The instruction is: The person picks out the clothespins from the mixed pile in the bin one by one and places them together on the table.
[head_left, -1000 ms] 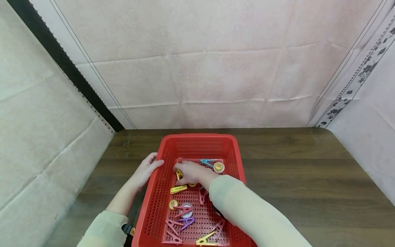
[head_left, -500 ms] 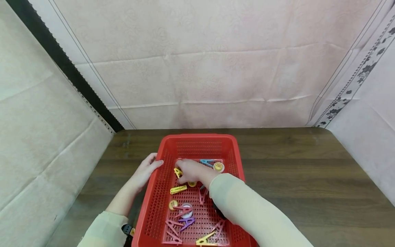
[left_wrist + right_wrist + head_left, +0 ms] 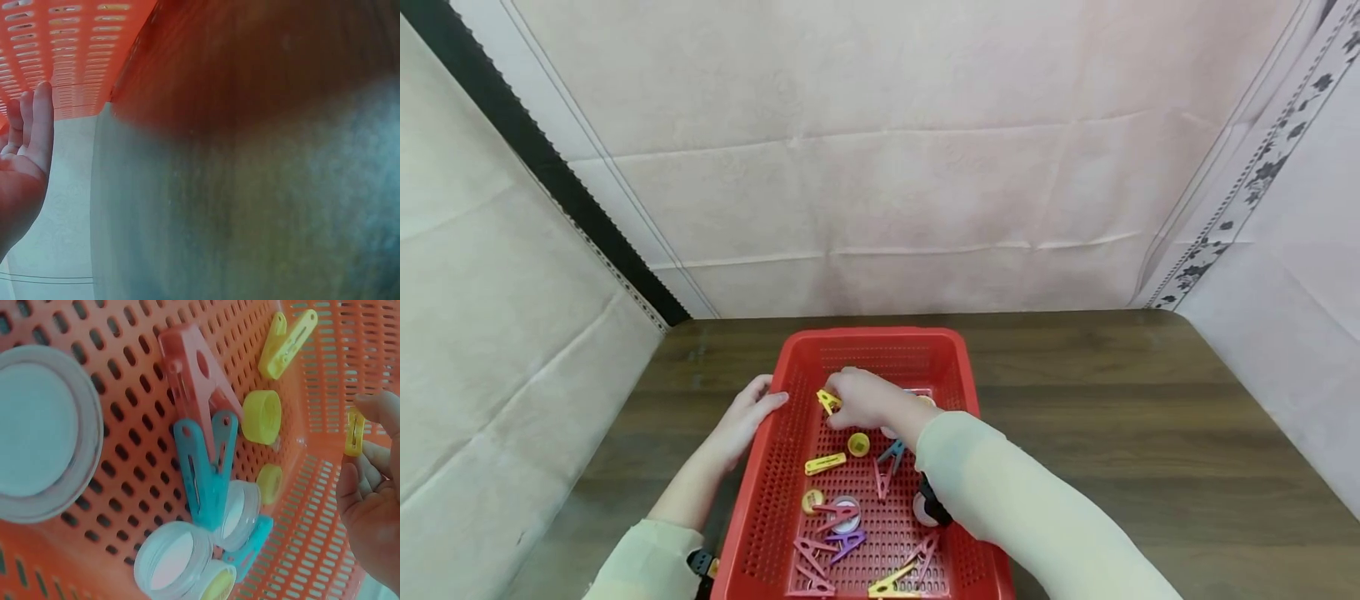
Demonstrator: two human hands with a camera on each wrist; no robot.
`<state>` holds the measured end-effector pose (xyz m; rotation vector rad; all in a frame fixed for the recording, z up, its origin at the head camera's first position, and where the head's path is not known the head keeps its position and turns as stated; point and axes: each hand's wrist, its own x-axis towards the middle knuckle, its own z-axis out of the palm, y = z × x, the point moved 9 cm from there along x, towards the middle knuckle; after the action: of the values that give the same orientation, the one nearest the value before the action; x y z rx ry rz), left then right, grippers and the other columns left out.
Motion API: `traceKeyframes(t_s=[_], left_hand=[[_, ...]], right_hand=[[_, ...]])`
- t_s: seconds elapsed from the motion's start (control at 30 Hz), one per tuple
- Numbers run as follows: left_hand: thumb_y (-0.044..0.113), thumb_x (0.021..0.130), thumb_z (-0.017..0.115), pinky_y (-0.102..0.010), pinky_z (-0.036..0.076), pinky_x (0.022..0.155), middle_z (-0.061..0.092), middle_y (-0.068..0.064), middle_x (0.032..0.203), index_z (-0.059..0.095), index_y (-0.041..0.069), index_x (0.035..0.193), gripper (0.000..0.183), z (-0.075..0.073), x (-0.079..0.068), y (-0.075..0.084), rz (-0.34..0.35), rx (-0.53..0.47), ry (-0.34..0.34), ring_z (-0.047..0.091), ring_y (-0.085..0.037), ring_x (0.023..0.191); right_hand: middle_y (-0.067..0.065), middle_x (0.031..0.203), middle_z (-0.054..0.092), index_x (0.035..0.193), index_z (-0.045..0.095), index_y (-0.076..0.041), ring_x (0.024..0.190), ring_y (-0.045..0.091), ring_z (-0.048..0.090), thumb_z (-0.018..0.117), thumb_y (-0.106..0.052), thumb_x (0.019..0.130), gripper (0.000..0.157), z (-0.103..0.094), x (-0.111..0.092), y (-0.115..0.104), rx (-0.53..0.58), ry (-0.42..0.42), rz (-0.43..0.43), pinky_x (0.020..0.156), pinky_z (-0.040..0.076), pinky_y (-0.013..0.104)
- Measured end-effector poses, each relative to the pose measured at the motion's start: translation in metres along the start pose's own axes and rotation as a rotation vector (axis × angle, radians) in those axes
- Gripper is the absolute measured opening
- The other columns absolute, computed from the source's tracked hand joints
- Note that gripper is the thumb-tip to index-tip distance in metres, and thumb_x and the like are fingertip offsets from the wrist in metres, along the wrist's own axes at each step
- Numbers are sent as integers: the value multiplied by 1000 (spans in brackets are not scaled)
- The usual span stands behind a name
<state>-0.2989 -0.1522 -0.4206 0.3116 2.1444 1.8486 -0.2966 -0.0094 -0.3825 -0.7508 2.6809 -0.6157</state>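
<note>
In the head view my right hand is inside the red basket, pinching a small yellow clothespin between thumb and fingers. The right wrist view shows this yellow clothespin held above the perforated floor. My left hand holds the basket's left rim, its thumb over the edge; in the left wrist view its fingers lie along the outer wall. Close to the right hand are a yellow cap, another yellow clothespin, a blue clothespin and a pink one.
Toward the near end lie several pink clothespins, a purple one, a yellow one and round lidded pots. The basket stands on a dark wooden table. Pale cloth hangs behind and at both sides.
My right hand has risen and moved toward the far end with the yellow clothespin, uncovering the yellow cap and blue clothespin. The left hand stays at the rim. The view has shifted slightly.
</note>
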Motion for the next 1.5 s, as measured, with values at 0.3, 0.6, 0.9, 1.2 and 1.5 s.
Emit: traceKeyframes(t_s=[0.3,0.6,0.9,1.2,1.5], left_hand=[[27,97,49,-49,57,66,53,-27,108,37,2,125,39,-1,-2,0,-10,-1,5,67,-34,81],[28,98,48,-51,56,66,51,-27,109,38,3,125,38,2,-2,0,11,-8,-15,66,-35,81],[27,98,48,-50,56,65,51,-26,107,37,2,124,38,1,1,-1,15,-3,-17,67,-33,79],[24,98,48,-50,57,64,53,-26,104,38,1,121,34,2,1,-1,20,4,-21,67,-34,77],[20,97,48,-47,57,65,50,-26,106,36,-2,121,34,3,2,2,29,0,-14,66,-31,80]], right_hand=[[0,99,56,116,60,-8,84,14,52,72,-23,79,41,-22,-14,13,85,95,25,71,50,22],[1,96,59,108,59,-7,81,13,54,70,-24,82,32,-59,-31,27,118,245,42,68,50,24],[4,100,57,112,59,-5,86,15,54,71,-27,82,39,-86,-43,42,131,317,111,70,50,27],[6,98,57,108,60,-4,86,17,54,71,-27,81,37,-98,-51,51,103,347,127,73,50,29],[9,100,56,110,58,-1,86,20,55,69,-23,82,38,-106,-62,71,101,371,178,74,53,30]])
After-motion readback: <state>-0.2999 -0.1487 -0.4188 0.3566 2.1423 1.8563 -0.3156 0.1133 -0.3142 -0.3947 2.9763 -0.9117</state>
